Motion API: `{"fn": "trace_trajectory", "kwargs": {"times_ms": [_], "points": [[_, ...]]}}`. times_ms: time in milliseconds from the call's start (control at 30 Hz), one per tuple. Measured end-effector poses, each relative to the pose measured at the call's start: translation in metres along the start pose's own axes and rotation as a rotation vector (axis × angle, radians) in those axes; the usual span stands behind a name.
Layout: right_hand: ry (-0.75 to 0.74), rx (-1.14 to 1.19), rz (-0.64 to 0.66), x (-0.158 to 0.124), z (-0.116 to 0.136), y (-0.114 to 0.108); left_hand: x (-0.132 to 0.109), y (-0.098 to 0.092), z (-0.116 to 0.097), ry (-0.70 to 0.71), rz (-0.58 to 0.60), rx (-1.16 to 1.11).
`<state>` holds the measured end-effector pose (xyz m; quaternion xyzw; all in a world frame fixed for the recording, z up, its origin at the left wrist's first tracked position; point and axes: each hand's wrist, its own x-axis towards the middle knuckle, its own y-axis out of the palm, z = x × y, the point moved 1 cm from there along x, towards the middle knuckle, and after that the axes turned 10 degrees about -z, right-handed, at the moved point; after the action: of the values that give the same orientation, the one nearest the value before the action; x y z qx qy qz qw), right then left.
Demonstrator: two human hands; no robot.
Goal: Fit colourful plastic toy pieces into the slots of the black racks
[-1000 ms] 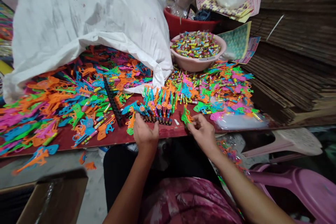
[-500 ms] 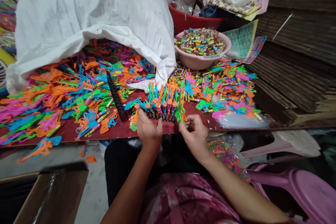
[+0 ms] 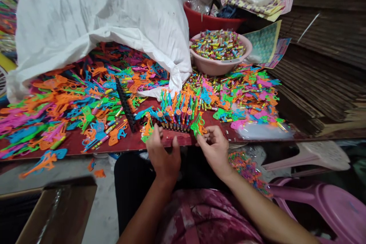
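Note:
My left hand (image 3: 160, 151) rests at the near edge of the red board (image 3: 128, 143), fingers spread just in front of a black rack (image 3: 174, 124) that holds several upright coloured plastic toys. My right hand (image 3: 213, 146) is pinched on a small green plastic toy (image 3: 198, 125) right of the rack. A second black rack (image 3: 125, 103) lies bare among the loose toys to the left.
A big white sack (image 3: 94, 15) spills coloured plastic toys (image 3: 57, 99) over the board. A pink bowl (image 3: 220, 66) of small wrapped pieces stands behind, with a red tub (image 3: 208, 23). Stacked cardboard (image 3: 326, 65), pink plastic stools (image 3: 328, 202) and a cardboard box (image 3: 54, 213) surround me.
My left hand has drawn back from the rack toward me. My right hand stays beside the rack's right end with the green toy lifted a little.

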<state>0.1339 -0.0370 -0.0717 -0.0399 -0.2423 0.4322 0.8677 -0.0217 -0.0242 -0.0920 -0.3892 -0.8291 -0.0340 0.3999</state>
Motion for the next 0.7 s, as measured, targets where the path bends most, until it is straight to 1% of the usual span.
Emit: {"fn": "trace_trajectory", "kwargs": {"times_ms": [33, 67, 133, 200, 267, 367, 433, 500, 533, 567, 600, 633, 700], "points": [[0.008, 0.014, -0.007, -0.001, 0.002, -0.001, -0.004, -0.002, -0.005, 0.064, 0.002, -0.026], [0.011, 0.022, -0.016, -0.002, 0.004, -0.003, -0.008, -0.002, -0.009, 0.117, 0.031, -0.062], [0.007, 0.02, -0.025, -0.005, 0.008, -0.005, -0.016, 0.003, -0.016, 0.156, 0.161, -0.131], [-0.009, 0.005, -0.014, -0.009, 0.011, -0.008, -0.021, 0.01, -0.019, 0.114, 0.293, -0.161], [-0.033, -0.011, 0.008, -0.013, 0.014, -0.01, -0.023, 0.017, -0.019, 0.053, 0.37, -0.167], [-0.068, -0.017, 0.052, -0.017, 0.02, -0.012, -0.021, 0.021, -0.015, 0.048, 0.425, -0.198], [-0.089, -0.001, 0.086, -0.02, 0.023, -0.013, -0.018, 0.02, -0.013, 0.076, 0.447, -0.252], [-0.125, 0.021, 0.139, -0.022, 0.025, -0.014, -0.015, 0.018, -0.013, 0.075, 0.464, -0.344], [-0.145, 0.029, 0.168, -0.022, 0.025, -0.015, -0.013, 0.016, -0.014, 0.047, 0.476, -0.395], [-0.157, 0.034, 0.188, -0.023, 0.025, -0.017, -0.012, 0.014, -0.016, -0.014, 0.492, -0.444], [-0.156, 0.037, 0.185, -0.023, 0.023, -0.018, -0.01, 0.013, -0.018, -0.109, 0.513, -0.49], [-0.139, 0.039, 0.15, -0.022, 0.021, -0.02, -0.009, 0.011, -0.021, -0.236, 0.539, -0.534], [-0.076, 0.06, 0.037, -0.018, 0.015, -0.026, -0.006, 0.009, -0.026, -0.53, 0.598, -0.632]]}}
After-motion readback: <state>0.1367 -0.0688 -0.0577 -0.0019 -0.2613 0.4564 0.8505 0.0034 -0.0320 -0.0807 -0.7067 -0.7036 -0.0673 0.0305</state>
